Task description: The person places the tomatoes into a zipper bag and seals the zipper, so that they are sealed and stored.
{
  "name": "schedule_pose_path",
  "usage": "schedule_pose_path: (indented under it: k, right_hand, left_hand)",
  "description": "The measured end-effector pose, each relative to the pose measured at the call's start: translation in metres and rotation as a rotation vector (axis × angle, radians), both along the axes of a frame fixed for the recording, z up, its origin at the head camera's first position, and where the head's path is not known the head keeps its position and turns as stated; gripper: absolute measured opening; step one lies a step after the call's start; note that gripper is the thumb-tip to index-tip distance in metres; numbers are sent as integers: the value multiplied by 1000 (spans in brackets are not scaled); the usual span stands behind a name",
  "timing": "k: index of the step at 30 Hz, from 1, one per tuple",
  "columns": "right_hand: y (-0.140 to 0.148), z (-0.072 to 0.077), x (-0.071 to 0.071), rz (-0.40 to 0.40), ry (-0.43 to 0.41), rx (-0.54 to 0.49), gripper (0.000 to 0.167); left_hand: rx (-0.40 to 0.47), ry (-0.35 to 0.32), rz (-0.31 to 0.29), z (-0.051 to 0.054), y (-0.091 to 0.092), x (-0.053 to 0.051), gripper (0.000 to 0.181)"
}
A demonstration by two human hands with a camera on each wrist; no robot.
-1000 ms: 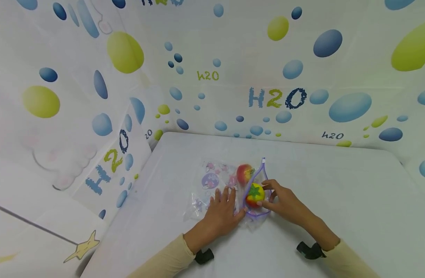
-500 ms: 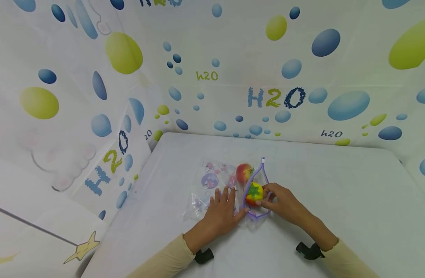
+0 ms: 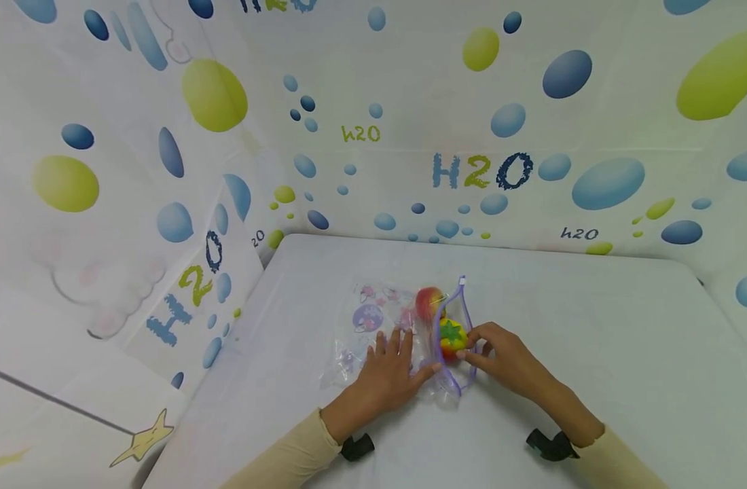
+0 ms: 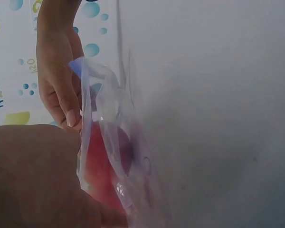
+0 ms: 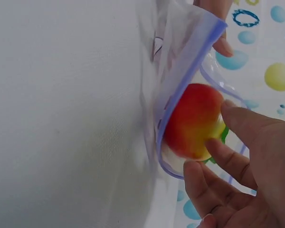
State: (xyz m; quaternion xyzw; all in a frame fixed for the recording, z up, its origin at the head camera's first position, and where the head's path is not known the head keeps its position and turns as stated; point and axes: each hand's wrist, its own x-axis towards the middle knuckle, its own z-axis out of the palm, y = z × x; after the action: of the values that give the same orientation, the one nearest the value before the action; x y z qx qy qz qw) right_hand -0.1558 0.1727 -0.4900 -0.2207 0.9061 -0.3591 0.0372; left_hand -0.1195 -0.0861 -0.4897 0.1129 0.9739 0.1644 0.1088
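In the head view, a clear zip bag (image 3: 345, 353) with a purple rim and pink and purple prints lies on the table. My left hand (image 3: 388, 373) rests flat on it, fingers spread and thumb towards the bag's mouth. A red-and-yellow toy fruit (image 3: 453, 338) with a green star-shaped top sits at that mouth, the purple rim around it. With thumb and fingertips my right hand (image 3: 504, 356) pinches its side; the right wrist view shows this red fruit (image 5: 194, 121) closely. Behind it, seen through the plastic, is a second red-yellow round fruit (image 3: 429, 303).
The white table (image 3: 593, 326) extends on both sides of the bag. At its back and left stand white walls (image 3: 410, 183) printed with blue and green dots. Dark wrist cameras (image 3: 551, 445) hang below both forearms.
The toy fruit has shifted slightly right with my right hand. The bag's purple rim has moved right and narrowed around the fruit. My left hand stays pressed on the bag.
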Motion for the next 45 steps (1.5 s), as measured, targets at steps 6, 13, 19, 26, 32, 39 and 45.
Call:
schedule_pose_path:
  k: [6, 13, 19, 26, 32, 39, 45]
  right_hand:
    - [3, 8, 8, -56, -71, 51, 18]
    - [5, 10, 28, -71, -146, 55, 24]
    - [-1, 9, 48, -118, -241, 74, 41]
    - [-12, 5, 59, -219, -295, 122, 51]
    - [-18, 7, 64, -248, -323, 130, 56]
    - [-23, 7, 68, -240, -350, 148, 61]
    - [-23, 5, 67, -219, -360, 136, 63]
  left_hand:
    - [-20, 27, -10, 4, -1, -2, 94]
    - [-60, 61, -36, 15, -3, -6, 81]
    - [-99, 236, -122, 34, -6, -27, 56]
    - [-71, 396, -149, 49, -1, -77, 39]
    - [-104, 314, -192, 64, 12, -113, 38]
    - [-25, 55, -277, 71, 27, -154, 45]
    - [-14, -143, -367, 68, 34, -181, 47]
